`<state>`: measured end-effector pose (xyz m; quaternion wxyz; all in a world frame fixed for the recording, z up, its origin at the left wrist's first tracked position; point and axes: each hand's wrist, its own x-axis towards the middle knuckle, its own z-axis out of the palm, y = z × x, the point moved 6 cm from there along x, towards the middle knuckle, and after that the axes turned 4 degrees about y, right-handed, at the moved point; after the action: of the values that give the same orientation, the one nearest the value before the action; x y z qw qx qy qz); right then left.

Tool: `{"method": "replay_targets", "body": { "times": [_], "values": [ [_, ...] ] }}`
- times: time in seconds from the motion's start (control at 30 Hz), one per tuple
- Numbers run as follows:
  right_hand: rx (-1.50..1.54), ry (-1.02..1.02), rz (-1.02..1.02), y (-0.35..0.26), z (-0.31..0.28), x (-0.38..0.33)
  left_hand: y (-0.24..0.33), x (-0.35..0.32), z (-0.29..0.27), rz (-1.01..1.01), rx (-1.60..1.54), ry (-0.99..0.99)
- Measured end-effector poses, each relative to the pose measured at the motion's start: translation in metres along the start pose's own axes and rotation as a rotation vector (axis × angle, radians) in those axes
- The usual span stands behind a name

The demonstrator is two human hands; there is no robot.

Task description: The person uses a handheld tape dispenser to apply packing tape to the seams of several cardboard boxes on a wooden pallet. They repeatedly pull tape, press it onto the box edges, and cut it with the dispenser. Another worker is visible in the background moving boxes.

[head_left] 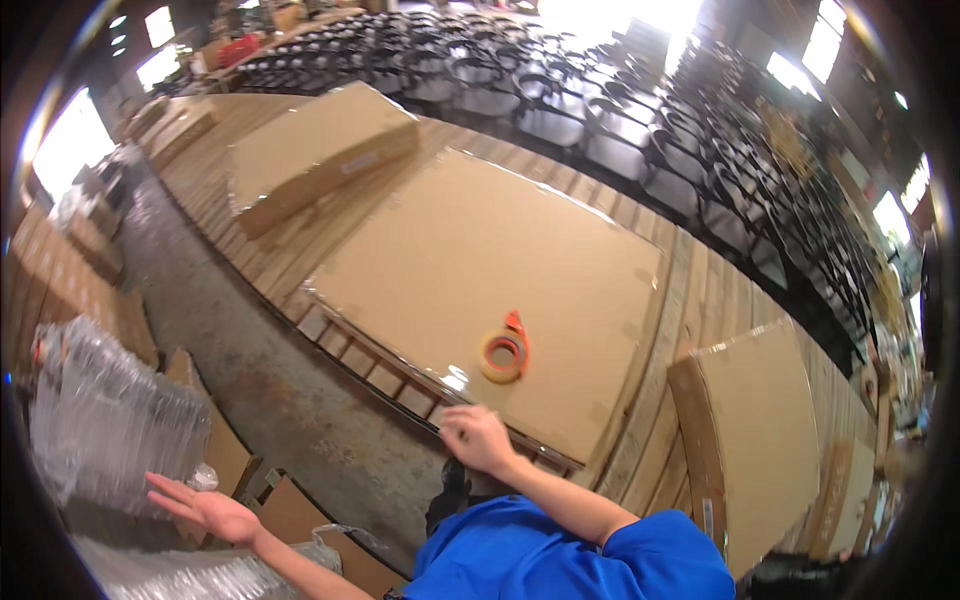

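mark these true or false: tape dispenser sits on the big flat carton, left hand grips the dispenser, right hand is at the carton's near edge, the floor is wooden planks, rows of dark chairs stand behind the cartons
1. The orange tape dispenser lies on the big flat carton: true.
2. The left hand grips the dispenser: false; it is open, palm up, near clear plastic packaging.
3. The right hand is at the carton's near edge: true.
4. The floor is wooden planks: false; it is grey concrete.
5. Rows of dark chairs stand behind the cartons: true.

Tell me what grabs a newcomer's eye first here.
The big flat cardboard box at centre, with an orange tape dispenser lying on it. The right hand rests on its near edge; the left hand is open, palm up, beside clear bubble wrap at lower left.
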<state>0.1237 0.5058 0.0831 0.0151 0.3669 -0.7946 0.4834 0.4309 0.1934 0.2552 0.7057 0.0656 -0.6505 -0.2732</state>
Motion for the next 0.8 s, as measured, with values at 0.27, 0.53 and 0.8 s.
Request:
{"method": "replay_targets", "body": {
  "times": [0.27,0.53,0.8],
  "values": [
    [-0.118,0.410,0.955,0.168,-0.082,0.009,-0.210,-0.277,-0.063,-1.119,0.889,-0.011],
    [-0.161,0.272,1.148,0.189,-0.066,0.039,-0.239,-0.310,-0.023,-0.949,0.957,-0.575],
    [1.259,0.240,1.236,0.109,-0.115,-0.027,-0.317,-0.255,-0.049,-0.691,1.193,-0.689]
  ]
}}
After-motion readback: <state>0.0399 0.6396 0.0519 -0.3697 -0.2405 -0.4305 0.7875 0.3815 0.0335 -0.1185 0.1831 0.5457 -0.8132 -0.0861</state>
